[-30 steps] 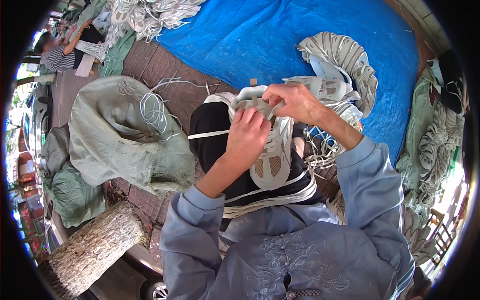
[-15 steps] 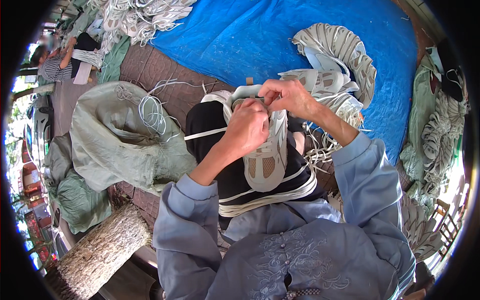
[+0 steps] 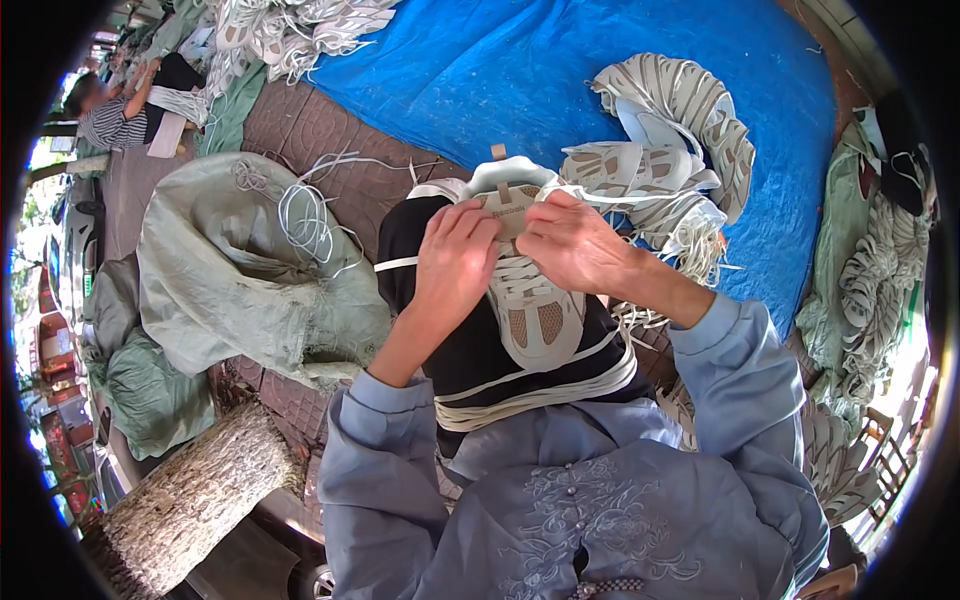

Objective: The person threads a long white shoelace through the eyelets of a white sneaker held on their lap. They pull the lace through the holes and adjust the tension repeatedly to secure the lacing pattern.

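A whitish-beige shoe upper [image 3: 545, 325] with mesh toe panels lies on my lap, toe toward me. White laces [image 3: 522, 282] criss-cross its front below the tongue [image 3: 508, 212]. My left hand [image 3: 460, 245] is closed on the upper's left side beside the tongue, fingers bent over the edge. Across from it, my right hand [image 3: 575, 240] pinches the right eyelet edge; its fingertips are partly hidden. A loose lace end [image 3: 610, 198] runs off to the right from above that hand. A bundle of white laces [image 3: 540, 408] is wrapped around the dark cloth [image 3: 400, 235] on my thighs.
A blue tarp [image 3: 460, 80] ahead bears stacked shoe uppers [image 3: 680, 110]. To the left are a grey-green sack [image 3: 200, 270] with loose laces on it and a stone block [image 3: 200, 490]. More uppers [image 3: 880, 260] are piled at right. Another person [image 3: 115, 120] sits at far left.
My hands have moved apart from their close position above the tongue to opposite sides of it, uncovering the tongue and lacing. A lace end now stretches right from the right hand.
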